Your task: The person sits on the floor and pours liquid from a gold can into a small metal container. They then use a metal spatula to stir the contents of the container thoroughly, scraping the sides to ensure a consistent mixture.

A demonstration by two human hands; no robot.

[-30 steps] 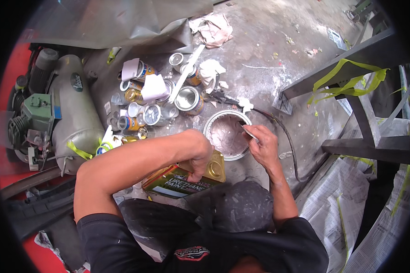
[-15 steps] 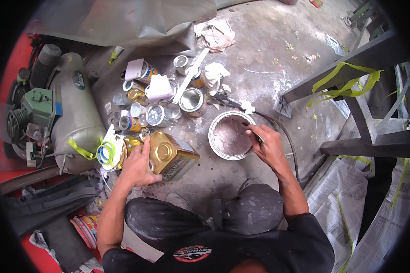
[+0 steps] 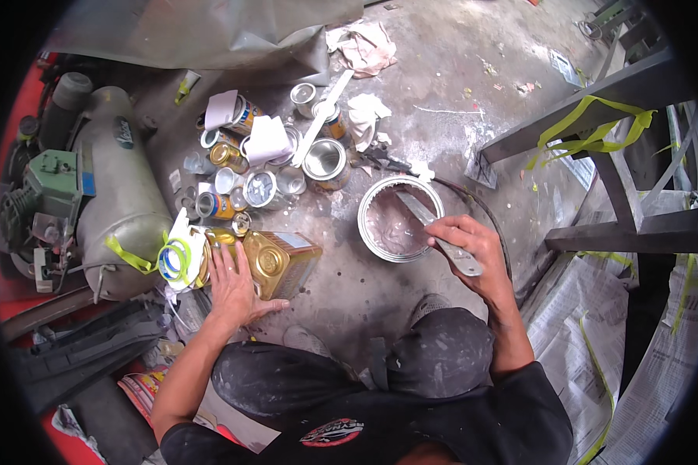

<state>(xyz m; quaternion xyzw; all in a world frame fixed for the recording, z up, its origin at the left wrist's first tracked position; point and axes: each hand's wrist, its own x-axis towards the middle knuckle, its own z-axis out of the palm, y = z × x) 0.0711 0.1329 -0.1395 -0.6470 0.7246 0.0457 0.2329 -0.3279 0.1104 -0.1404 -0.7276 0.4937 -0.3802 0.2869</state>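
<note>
My left hand [image 3: 240,283] rests with fingers spread against the left side of a rectangular gold can [image 3: 290,260], beside rolls of masking tape [image 3: 177,256]. My right hand [image 3: 461,244] is closed on a flat metal spatula [image 3: 416,203], which it holds across the rim of a round white bucket [image 3: 363,232] of pinkish-grey paste. Several small cans and cups [image 3: 322,161] cluster beyond my left hand, some topped by white paper, with a long white stick [image 3: 323,116] lying over them.
An air compressor [image 3: 116,194] stands on the left. Grey metal frames [image 3: 597,242] with yellow tape and newspaper sheets [image 3: 574,345] are on the right. A black hose [image 3: 488,213] runs behind the bucket. Crumpled cloth [image 3: 364,46] lies on the floor [image 3: 442,85].
My left hand has carried the gold can leftward to the cluster of cans and has spread its fingers against it. The spatula has risen out of the bucket and now shows its blade.
</note>
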